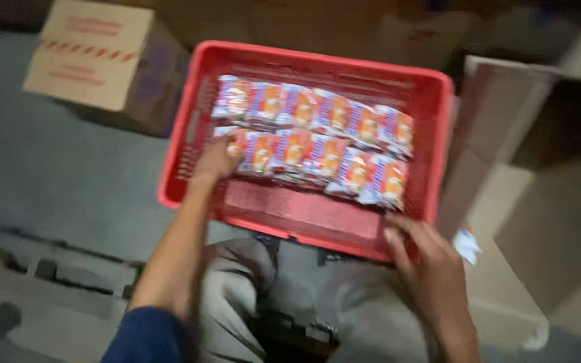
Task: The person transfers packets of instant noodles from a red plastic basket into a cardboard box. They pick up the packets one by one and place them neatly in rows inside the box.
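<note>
Two rows of small shiny snack packets (314, 141), orange and white with blue edges, lying flat on the floor of a shallow red plastic crate (304, 212). Long axis of both rows running left to right across the crate, slightly down toward the right. Left hand (218, 160) inside the crate at the left end of the nearer row, much the nearer hand, fingers loosely curled and pressing on the end packet; whether actually pinching it, cannot tell through the blur. Right hand (432, 265) at the crate's near right corner, fingers spread and relaxed, fingertips touching the rim, nothing clasped. Further out: closed brown cardboard box (95, 57) on the grey floor beyond the crate's left corner, open cardboard cartons (546, 175) just right of the crate.
</note>
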